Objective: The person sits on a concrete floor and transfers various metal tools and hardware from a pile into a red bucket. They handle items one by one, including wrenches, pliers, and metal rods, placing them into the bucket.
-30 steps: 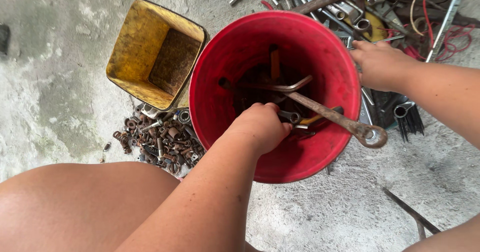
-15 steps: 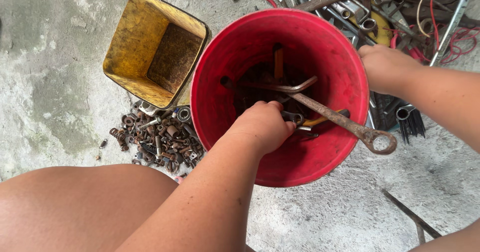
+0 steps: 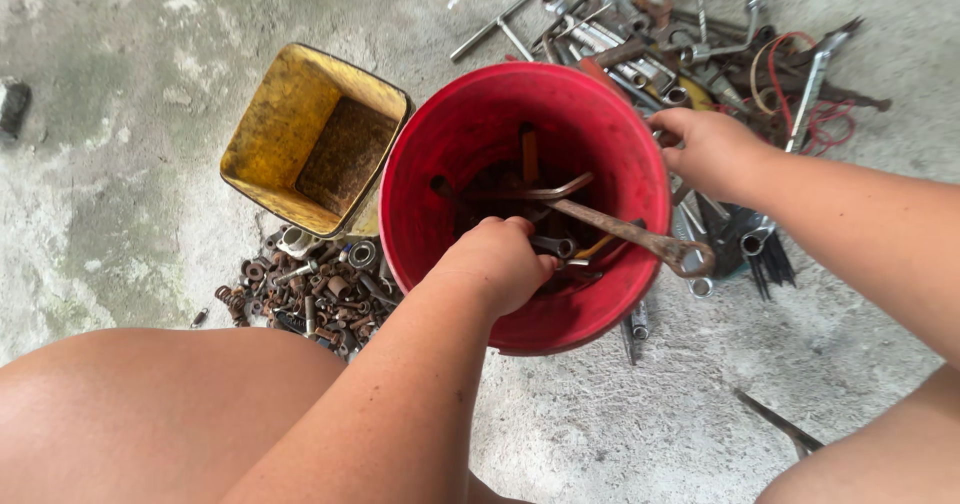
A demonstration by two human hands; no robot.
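A red plastic bucket (image 3: 455, 149) stands on the concrete floor with rusty tools inside. My left hand (image 3: 498, 262) reaches down into it, fingers curled around small metal tools near the bottom. A long rusty wrench (image 3: 630, 234) leans out over the bucket's right rim, its ring end hanging outside. My right hand (image 3: 708, 149) grips the bucket's right rim, beside the pile of tools.
A dirty yellow square container (image 3: 312, 139) lies empty to the left of the bucket. Rusty nuts and bolts (image 3: 305, 289) are heaped in front of it. Wrenches, sockets and wires (image 3: 700, 44) are piled behind the bucket. My bare knees fill the lower edge.
The long wrench has slid further right over the rim. My left hand has stayed deep in the bucket; my right hand has kept hold of the rim.
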